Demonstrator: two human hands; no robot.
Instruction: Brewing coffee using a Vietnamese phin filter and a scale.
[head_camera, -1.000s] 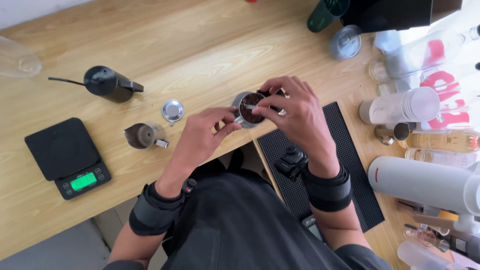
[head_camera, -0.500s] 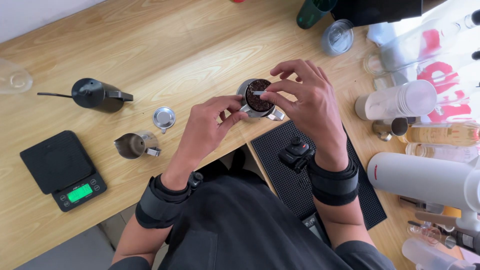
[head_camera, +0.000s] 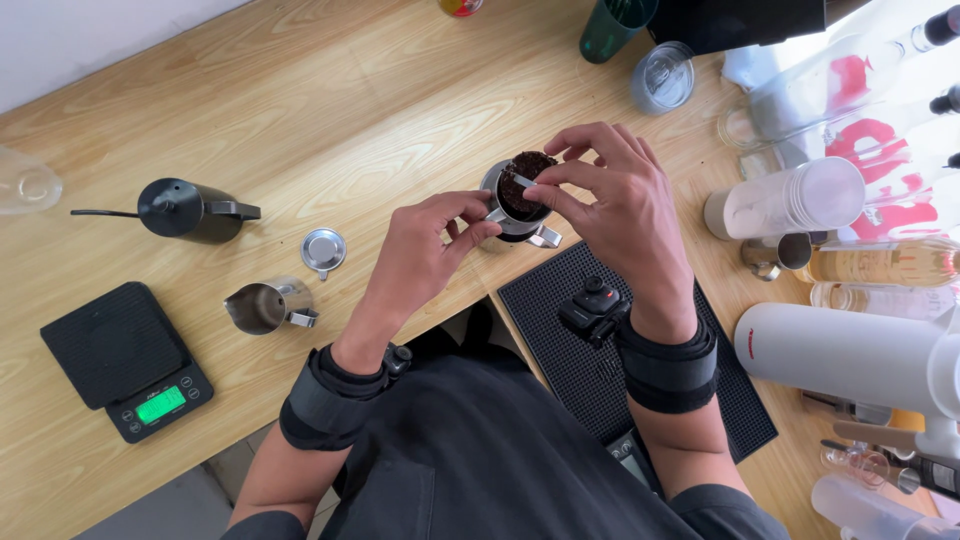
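With the left hand (head_camera: 425, 250) gripping the metal cup (head_camera: 515, 205) of coffee grounds (head_camera: 520, 180), the right hand (head_camera: 620, 215), pinching a small white tool (head_camera: 523, 181), should stir gently, cup held level.

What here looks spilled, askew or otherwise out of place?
Only the dark grounds stand out: they heap above the rim of the metal filter cup, which the left hand holds while the right hand pokes in a small white tool. No spill shows on the wooden counter.

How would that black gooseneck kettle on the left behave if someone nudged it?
The kettle sits squat on a broad base, so it would probably slide rather than tip. Its thin spout juts far out and looks easy to bend. Whether it holds water cannot be told, so its weight is uncertain.
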